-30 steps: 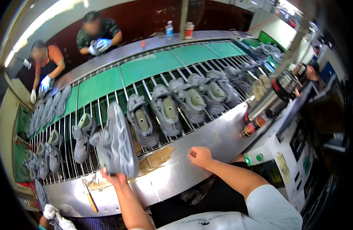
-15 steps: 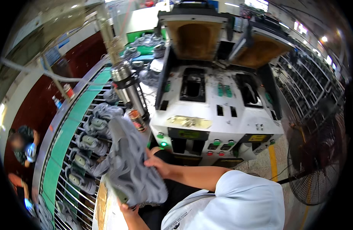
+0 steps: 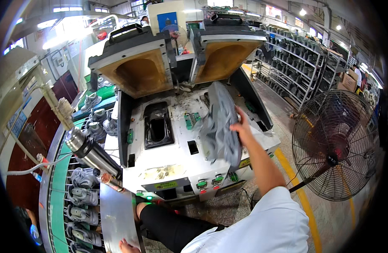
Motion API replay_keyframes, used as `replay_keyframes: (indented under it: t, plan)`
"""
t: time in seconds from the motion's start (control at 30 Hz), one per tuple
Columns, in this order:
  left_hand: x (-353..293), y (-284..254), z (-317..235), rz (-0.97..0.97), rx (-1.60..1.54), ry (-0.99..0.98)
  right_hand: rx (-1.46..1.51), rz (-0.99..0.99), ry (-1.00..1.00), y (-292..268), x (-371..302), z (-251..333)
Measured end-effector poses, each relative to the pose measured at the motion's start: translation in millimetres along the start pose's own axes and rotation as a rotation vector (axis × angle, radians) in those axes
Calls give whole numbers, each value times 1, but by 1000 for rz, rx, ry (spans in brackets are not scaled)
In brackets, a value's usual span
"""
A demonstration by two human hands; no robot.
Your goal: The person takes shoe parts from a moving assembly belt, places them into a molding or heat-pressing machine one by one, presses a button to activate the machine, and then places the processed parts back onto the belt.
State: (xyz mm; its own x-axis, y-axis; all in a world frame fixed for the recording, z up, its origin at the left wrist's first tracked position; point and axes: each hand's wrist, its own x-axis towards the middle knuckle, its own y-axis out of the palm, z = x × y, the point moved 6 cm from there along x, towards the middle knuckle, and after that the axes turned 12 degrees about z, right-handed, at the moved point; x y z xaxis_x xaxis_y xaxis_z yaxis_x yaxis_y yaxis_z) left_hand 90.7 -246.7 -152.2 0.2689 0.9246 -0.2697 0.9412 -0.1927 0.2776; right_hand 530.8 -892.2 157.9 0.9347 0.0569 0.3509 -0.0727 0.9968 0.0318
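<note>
My right hand (image 3: pixel 243 128) grips a grey sneaker (image 3: pixel 221 130) with a wavy pattern. The sneaker is held upright in front of the right-hand well of a white two-station machine (image 3: pixel 154 173) and hides most of that well. Its left well (image 3: pixel 157 125) is a dark recess with nothing in it. Both thick lids stand raised, the left lid (image 3: pixel 137 76) and the right lid (image 3: pixel 222 59), showing brown hollowed undersides. At the lower edge, my left hand (image 3: pixel 128 246) is partly in view over the metal tabletop (image 3: pixel 118 221), its fingers apart and holding nothing.
Several grey sneakers (image 3: pixel 82 215) line a roller conveyor with a green strip (image 3: pixel 59 198) at left. A steel flask (image 3: pixel 93 152) and a small bottle (image 3: pixel 112 181) stand beside the machine. A floor fan (image 3: pixel 333 143) is at right. A co-worker's gloved hand (image 3: pixel 34 231) shows lower left.
My right hand has carried the sneaker from above the conveyor side rightward to the machine's right station. My left hand has let go of it. The view has swung to the right.
</note>
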Motion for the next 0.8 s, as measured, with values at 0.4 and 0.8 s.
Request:
replay_keyframes:
  t: [0.4, 0.8]
  plan:
    - [-42, 59, 1, 103, 368, -264, -1017, -29, 468, -102, 224, -11]
    - [-2, 83, 5, 523, 606, -420, -1214, 42, 614, -49, 160, -38]
